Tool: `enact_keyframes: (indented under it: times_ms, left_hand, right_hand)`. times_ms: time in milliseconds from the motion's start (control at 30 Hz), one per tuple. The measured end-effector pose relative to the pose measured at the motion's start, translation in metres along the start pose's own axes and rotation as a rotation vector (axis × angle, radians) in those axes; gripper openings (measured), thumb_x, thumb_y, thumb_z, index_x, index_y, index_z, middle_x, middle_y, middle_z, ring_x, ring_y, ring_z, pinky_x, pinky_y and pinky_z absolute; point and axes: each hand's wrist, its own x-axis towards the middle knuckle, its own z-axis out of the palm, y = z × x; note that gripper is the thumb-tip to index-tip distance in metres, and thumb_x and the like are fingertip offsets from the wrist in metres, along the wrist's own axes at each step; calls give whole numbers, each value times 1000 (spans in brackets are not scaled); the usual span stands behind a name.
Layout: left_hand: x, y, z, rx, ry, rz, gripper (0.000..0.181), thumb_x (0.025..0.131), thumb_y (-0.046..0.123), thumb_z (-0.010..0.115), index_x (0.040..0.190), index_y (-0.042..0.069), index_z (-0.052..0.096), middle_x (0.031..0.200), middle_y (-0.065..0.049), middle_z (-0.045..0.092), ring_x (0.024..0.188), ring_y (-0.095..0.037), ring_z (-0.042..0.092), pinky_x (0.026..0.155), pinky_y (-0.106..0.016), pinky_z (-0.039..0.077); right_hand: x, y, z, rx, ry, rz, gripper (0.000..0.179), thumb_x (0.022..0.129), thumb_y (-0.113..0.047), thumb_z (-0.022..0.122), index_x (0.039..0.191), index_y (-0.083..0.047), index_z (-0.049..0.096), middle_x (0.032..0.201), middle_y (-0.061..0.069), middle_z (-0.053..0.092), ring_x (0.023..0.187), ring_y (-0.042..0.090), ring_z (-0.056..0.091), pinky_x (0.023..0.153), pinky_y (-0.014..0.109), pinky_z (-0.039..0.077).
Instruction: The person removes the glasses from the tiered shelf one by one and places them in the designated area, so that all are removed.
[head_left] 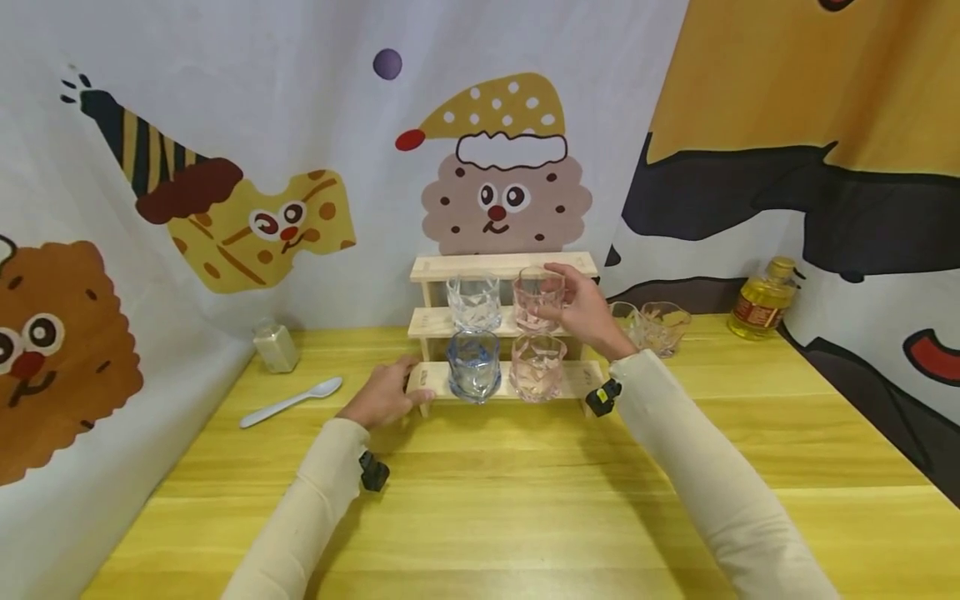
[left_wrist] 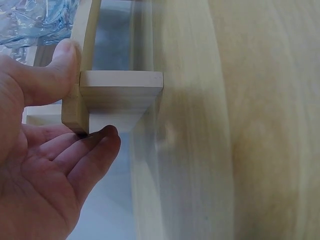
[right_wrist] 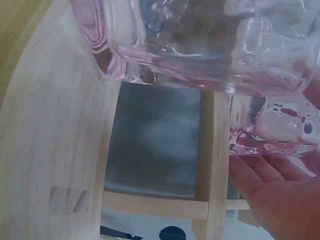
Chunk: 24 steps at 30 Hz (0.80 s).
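Note:
A three-step wooden stand stands against the back of the table. My left hand pinches the left end of its lowest step, thumb on top and fingers below in the left wrist view. On the middle step, my right hand grips a pink glass from the right. Left of it sits a clear glass. The lowest step carries a blue glass on the left and another pink glass on the right; that nearer pink glass fills the top of the right wrist view.
Beyond my right wrist stand more faceted glasses, partly hidden. An oil bottle is at the far right corner. To the left lie a white spoon and a small jar. A printed curtain hangs behind the table.

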Motion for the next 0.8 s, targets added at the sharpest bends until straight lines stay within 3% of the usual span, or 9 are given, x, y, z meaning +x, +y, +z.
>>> enact_keyframes:
  times_ms: [233, 533, 667, 800]
  left_hand:
    - [-2, -4, 2, 27, -2, 13, 66, 97, 27, 68, 149, -1, 40, 133, -25, 63, 119, -36, 65, 98, -48, 55]
    - [-2, -4, 1, 26, 13, 16, 65, 97, 26, 68, 149, -3, 40, 131, -25, 65, 116, -35, 66, 96, -47, 56]
    - [-1, -2, 1, 26, 7, 5, 66, 98, 27, 67, 150, -1, 39, 133, -23, 64, 119, -35, 65, 99, -48, 54]
    - [-1, 0, 1, 21, 8, 6, 66, 98, 27, 67, 151, -1, 38, 134, -24, 63, 120, -35, 64, 99, -48, 54]
  right_hand:
    - [-7, 0, -7, -2, 15, 34, 78, 89, -23, 79, 155, -16, 38, 134, 17, 62, 118, 34, 60, 102, 52, 49]
    - [-18, 1, -33, -19, 46, 24, 78, 89, -26, 78, 155, -15, 38, 137, 17, 62, 124, 36, 60, 97, 50, 52]
    - [-23, 6, -50, -23, 59, 48, 77, 90, -27, 77, 156, -17, 37, 137, 16, 62, 126, 36, 59, 89, 40, 56]
    - [-29, 13, -66, -63, 87, 54, 77, 91, -29, 77, 155, -16, 38, 135, 15, 63, 109, 22, 67, 72, 24, 55]
